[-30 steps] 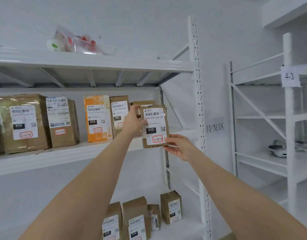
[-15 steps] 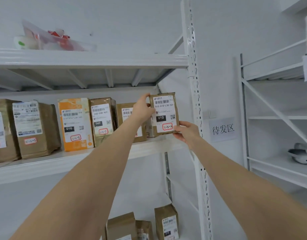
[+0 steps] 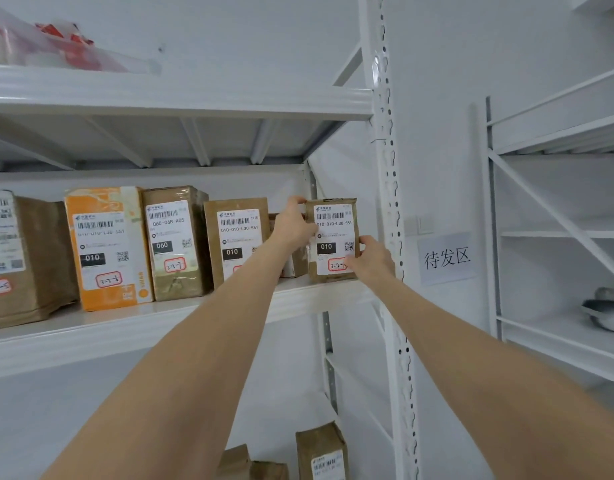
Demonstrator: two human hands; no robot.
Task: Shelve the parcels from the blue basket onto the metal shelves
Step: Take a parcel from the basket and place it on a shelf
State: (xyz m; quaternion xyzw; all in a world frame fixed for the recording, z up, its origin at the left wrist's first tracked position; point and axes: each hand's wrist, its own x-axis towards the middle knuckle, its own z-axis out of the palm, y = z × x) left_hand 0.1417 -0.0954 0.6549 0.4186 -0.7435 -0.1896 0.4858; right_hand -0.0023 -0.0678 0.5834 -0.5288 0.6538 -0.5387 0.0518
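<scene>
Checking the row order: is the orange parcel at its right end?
No, the orange parcel stands further left; a brown parcel is rightmost on the shelf.

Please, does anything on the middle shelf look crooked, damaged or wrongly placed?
Nothing serious. On the middle shelf the parcels stand upright, labels forward. Only the large brown parcel at the far left has wrinkled wrapping. The held parcel is upright too.

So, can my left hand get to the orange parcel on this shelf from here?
Probably yes, once it lets go: the left hand grips the brown parcel, but the orange parcel stands at the open front of the shelf with nothing in front of it.
</scene>
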